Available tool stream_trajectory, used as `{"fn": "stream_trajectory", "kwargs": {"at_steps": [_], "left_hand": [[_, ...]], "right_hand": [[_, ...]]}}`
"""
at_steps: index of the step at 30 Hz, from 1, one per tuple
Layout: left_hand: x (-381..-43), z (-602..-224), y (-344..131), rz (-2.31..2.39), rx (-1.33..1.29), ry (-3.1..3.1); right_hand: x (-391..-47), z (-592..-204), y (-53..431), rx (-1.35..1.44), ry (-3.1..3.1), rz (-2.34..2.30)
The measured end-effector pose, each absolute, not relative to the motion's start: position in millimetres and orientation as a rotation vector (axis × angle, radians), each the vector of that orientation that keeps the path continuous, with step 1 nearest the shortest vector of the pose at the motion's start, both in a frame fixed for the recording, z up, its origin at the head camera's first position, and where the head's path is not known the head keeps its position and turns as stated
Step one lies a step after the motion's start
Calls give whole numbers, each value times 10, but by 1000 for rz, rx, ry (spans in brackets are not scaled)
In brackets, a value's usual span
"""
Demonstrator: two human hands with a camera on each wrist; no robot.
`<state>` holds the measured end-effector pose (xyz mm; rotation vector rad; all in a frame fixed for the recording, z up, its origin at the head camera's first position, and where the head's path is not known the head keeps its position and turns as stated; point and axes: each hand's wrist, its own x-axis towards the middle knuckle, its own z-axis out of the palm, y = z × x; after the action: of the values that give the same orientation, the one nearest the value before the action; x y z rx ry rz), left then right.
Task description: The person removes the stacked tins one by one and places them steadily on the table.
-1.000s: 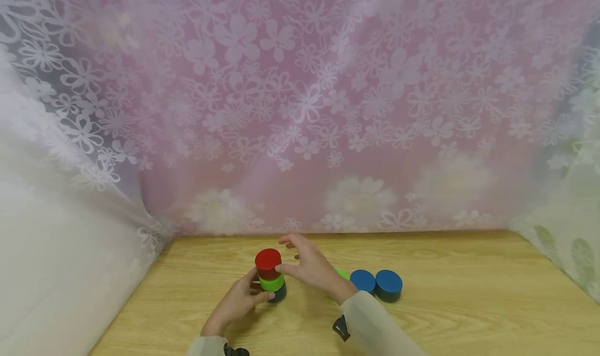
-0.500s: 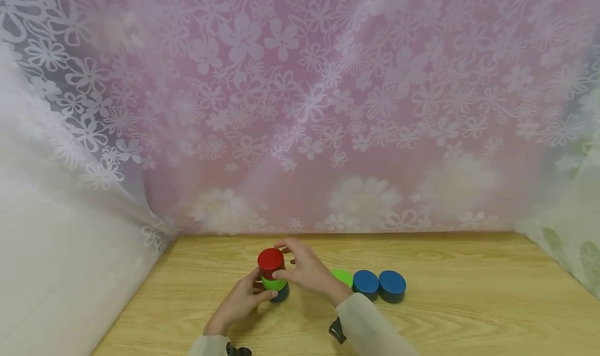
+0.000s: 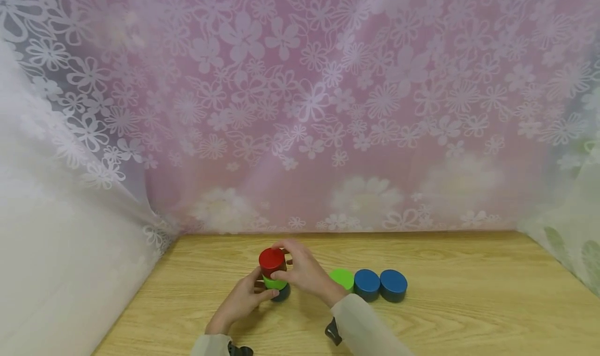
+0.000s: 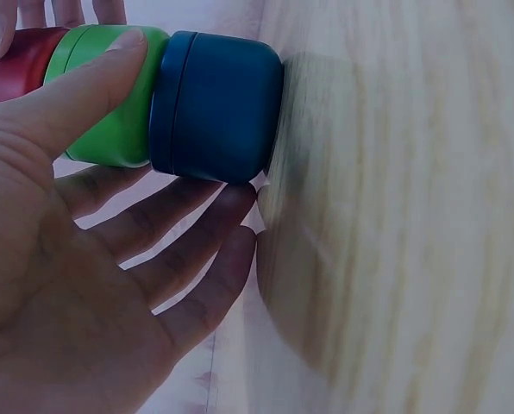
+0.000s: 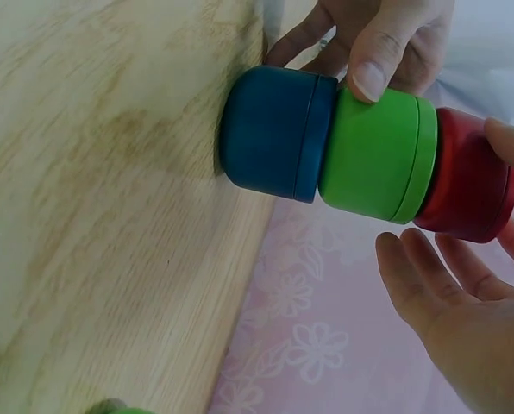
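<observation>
The left hand (image 3: 239, 300) grips the middle green container (image 3: 275, 283), stacked on a dark blue container (image 4: 222, 108) that stands upon the surface (image 3: 450, 319). Topmost sits a red container (image 3: 272, 262), pinched by the right hand (image 3: 307, 274). Further right, one green tub (image 3: 342, 278) and two blue tubs (image 3: 367, 283) stand side by side. Stacked lids closed; contents hidden.

No readable text, labels, brands, numbers or signs anywhere.
</observation>
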<state>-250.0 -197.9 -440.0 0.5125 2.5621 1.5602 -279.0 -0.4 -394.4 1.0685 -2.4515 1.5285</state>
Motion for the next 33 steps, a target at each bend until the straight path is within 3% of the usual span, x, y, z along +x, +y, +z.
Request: {"fn": "stream_trajectory", "kwargs": {"at_steps": [33], "left_hand": [[-2487, -4384, -1979, 1551, 467, 2552]], "right_hand": [[-2784, -3969, -6, 1093, -2403, 1515]]}}
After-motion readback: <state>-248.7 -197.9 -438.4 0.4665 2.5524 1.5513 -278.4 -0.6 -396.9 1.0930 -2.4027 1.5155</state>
